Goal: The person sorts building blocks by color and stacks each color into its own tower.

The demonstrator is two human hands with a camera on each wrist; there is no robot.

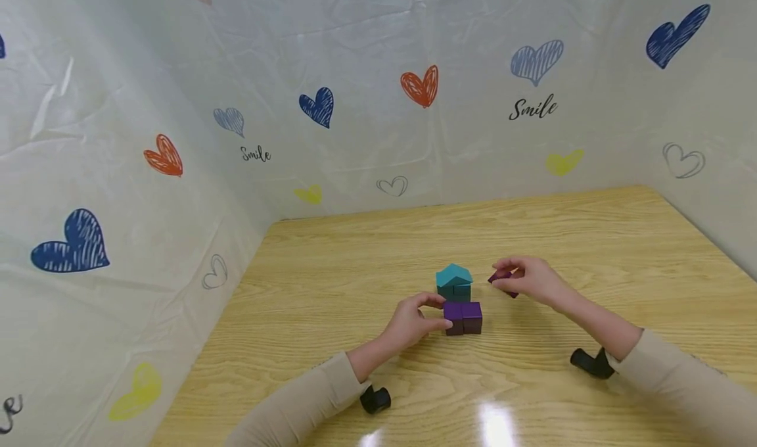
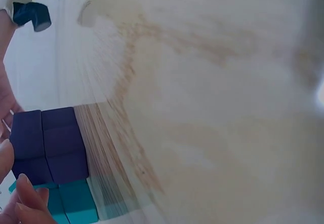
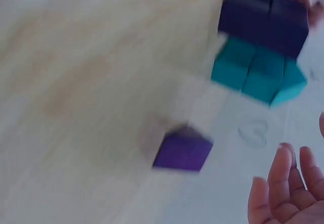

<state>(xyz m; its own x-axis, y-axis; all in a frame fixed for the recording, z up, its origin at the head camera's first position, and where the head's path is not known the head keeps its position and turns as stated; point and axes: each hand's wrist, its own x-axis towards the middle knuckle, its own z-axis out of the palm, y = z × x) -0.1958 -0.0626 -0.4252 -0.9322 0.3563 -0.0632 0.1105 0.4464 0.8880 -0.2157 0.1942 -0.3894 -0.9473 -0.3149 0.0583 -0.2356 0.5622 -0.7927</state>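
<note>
Our left hand (image 1: 414, 319) touches the purple block pair (image 1: 463, 317) with curled fingers. Our right hand (image 1: 529, 277) pinches a small purple block (image 1: 501, 281) just above the bench (image 1: 331, 289), near the teal house-shaped stack (image 1: 454, 282) behind the pair. The bench is pale wood grain; heart-printed sheeting (image 1: 355, 105) walls it in.
</note>
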